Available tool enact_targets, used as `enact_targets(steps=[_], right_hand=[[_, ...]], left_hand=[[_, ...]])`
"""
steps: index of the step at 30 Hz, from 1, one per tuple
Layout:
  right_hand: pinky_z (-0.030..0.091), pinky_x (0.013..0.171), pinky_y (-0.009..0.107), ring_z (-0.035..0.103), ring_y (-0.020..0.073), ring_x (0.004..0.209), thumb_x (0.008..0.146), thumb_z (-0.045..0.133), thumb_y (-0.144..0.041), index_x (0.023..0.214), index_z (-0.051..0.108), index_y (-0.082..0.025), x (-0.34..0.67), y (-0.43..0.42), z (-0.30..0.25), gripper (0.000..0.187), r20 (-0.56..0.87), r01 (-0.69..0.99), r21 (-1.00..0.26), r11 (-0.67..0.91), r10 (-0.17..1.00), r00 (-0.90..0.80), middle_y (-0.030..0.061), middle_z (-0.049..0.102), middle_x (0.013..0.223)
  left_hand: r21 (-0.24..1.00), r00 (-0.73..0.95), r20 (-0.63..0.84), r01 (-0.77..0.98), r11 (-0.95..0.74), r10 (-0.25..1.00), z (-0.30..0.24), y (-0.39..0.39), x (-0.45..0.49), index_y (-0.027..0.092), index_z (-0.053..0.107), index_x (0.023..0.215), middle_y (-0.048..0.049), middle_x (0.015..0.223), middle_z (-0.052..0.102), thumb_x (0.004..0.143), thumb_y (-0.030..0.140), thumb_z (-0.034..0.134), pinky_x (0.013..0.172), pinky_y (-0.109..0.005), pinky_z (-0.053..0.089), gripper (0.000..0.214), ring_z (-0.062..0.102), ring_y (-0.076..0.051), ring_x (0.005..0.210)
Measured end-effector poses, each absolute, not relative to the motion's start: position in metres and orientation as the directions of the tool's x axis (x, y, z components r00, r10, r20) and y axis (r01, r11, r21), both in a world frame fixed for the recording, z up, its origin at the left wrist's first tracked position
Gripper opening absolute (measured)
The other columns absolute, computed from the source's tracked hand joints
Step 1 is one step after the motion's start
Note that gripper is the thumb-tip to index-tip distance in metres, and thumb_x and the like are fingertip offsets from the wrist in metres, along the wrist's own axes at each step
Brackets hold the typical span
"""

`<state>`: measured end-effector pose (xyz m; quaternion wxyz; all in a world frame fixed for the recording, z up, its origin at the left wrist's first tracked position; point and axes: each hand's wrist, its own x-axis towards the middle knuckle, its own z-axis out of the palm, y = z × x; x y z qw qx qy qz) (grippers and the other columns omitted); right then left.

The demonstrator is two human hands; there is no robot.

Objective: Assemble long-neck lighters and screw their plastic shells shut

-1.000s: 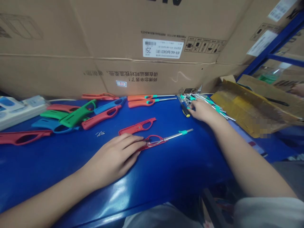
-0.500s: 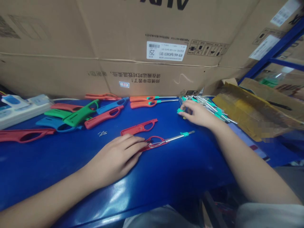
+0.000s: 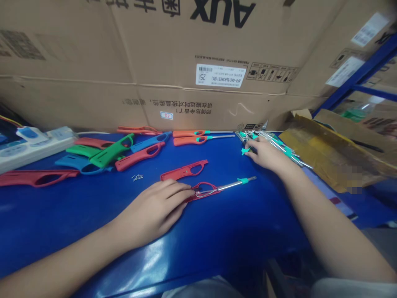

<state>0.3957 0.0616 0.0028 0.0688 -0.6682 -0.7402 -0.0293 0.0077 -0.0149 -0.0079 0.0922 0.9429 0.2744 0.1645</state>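
My left hand is closed over the handle end of a red lighter half-shell, which lies on the blue table. A metal tube with a teal collar sticks out of that shell, and a thin wire runs inside it. At the back right, my right hand pinches a small teal plastic piece between thumb and fingers. It is beside a pile of metal tubes and teal parts. Just behind my left hand lies another red half-shell.
Several red, green and blue lighter shells lie at the left. Two orange lighters rest near the cardboard wall. Small pins lie on the table. A power strip stands far left, an opened carton at right.
My right hand has shifted slightly right with the teal piece, closer over the pile. My left hand stays on the red shell. The view has tilted up a little.
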Motion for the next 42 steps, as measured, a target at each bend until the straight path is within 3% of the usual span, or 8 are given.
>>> enact_targets(steps=[8, 15, 19, 23, 27, 34, 40, 42], right_hand=[[0.044, 0.06, 0.03, 0.062, 0.0213, 0.067, 0.083, 0.068, -0.032, 0.082, 0.069, -0.025, 0.413, 0.074, 0.001, 0.007, 0.137, 0.995, -0.074, -0.062, 0.988, 0.071, 0.0022, 0.067, 0.073], [0.049, 0.072, 0.038, 0.062, 0.0275, 0.08, 0.082, 0.068, -0.033, 0.076, 0.072, -0.024, 0.417, 0.07, 0.005, 0.012, 0.201, 0.997, -0.06, -0.054, 0.977, 0.065, 0.0071, 0.061, 0.077], [0.049, 0.084, 0.043, 0.06, 0.0291, 0.091, 0.091, 0.06, -0.037, 0.085, 0.07, -0.021, 0.392, 0.059, 0.013, 0.02, 0.217, 0.985, -0.107, 0.138, 0.97, -0.113, 0.0107, 0.061, 0.09], [0.049, 0.077, 0.031, 0.059, 0.018, 0.079, 0.1, 0.051, -0.045, 0.079, 0.06, -0.023, 0.353, 0.044, 0.013, 0.033, 0.067, 0.86, -0.22, 0.46, 0.887, -0.457, 0.0029, 0.06, 0.085], [0.042, 0.07, 0.031, 0.053, 0.0184, 0.076, 0.101, 0.051, -0.041, 0.075, 0.052, -0.022, 0.33, 0.037, 0.003, 0.033, 0.065, 0.811, -0.262, 0.524, 0.848, -0.527, 0.0029, 0.056, 0.082], [0.046, 0.069, 0.031, 0.056, 0.0184, 0.078, 0.096, 0.061, -0.037, 0.097, 0.056, -0.022, 0.33, 0.04, -0.006, 0.015, 0.146, 0.788, -0.367, 0.494, 0.867, -0.476, 0.0037, 0.061, 0.089], [0.051, 0.082, 0.035, 0.061, 0.0205, 0.094, 0.099, 0.058, -0.028, 0.128, 0.058, -0.025, 0.326, 0.035, -0.005, 0.03, 0.174, 0.734, -0.383, 0.56, 0.824, -0.538, 0.008, 0.062, 0.112], [0.051, 0.086, 0.037, 0.062, 0.0215, 0.1, 0.101, 0.052, -0.023, 0.127, 0.062, -0.027, 0.325, 0.035, -0.005, 0.028, 0.181, 0.698, -0.376, 0.609, 0.787, -0.59, 0.0083, 0.062, 0.115]], left_hand=[[0.256, 0.804, 0.272, 0.47, -0.845, 0.529, -0.008, -0.015, 0.008, 0.025, 0.06, 0.134, -0.0048, 0.132, 0.069, 0.105, 0.022, 0.047, 0.098, -0.039, 0.053, 0.033, 0.064, -0.023, 0.117], [0.272, 0.805, 0.255, 0.472, -0.838, 0.536, -0.009, -0.016, 0.006, 0.026, 0.059, 0.135, -0.0042, 0.132, 0.068, 0.105, 0.021, 0.045, 0.099, -0.04, 0.052, 0.033, 0.063, -0.023, 0.118], [0.274, 0.802, 0.244, 0.482, -0.832, 0.545, -0.01, -0.016, 0.006, 0.026, 0.059, 0.136, -0.0045, 0.132, 0.068, 0.105, 0.021, 0.046, 0.1, -0.04, 0.051, 0.034, 0.062, -0.023, 0.118], [0.281, 0.797, 0.242, 0.488, -0.826, 0.553, -0.011, -0.015, 0.007, 0.026, 0.059, 0.136, -0.0041, 0.133, 0.067, 0.104, 0.021, 0.047, 0.101, -0.041, 0.051, 0.034, 0.062, -0.023, 0.12], [0.281, 0.792, 0.25, 0.491, -0.824, 0.557, -0.01, -0.016, 0.008, 0.027, 0.06, 0.135, -0.0044, 0.132, 0.068, 0.104, 0.021, 0.048, 0.101, -0.04, 0.051, 0.034, 0.063, -0.023, 0.12], [0.301, 0.796, 0.249, 0.479, -0.825, 0.552, -0.008, -0.016, 0.007, 0.026, 0.06, 0.135, -0.0058, 0.132, 0.068, 0.103, 0.02, 0.048, 0.101, -0.04, 0.051, 0.035, 0.062, -0.023, 0.119], [0.325, 0.797, 0.21, 0.489, -0.809, 0.566, -0.012, -0.016, 0.009, 0.027, 0.052, 0.145, -0.0068, 0.142, 0.061, 0.104, 0.019, 0.045, 0.106, -0.044, 0.048, 0.042, 0.056, -0.025, 0.129], [0.329, 0.805, 0.199, 0.483, -0.812, 0.559, -0.012, -0.016, 0.009, 0.027, 0.052, 0.145, -0.0065, 0.145, 0.059, 0.105, 0.019, 0.044, 0.107, -0.045, 0.047, 0.042, 0.054, -0.026, 0.131]])
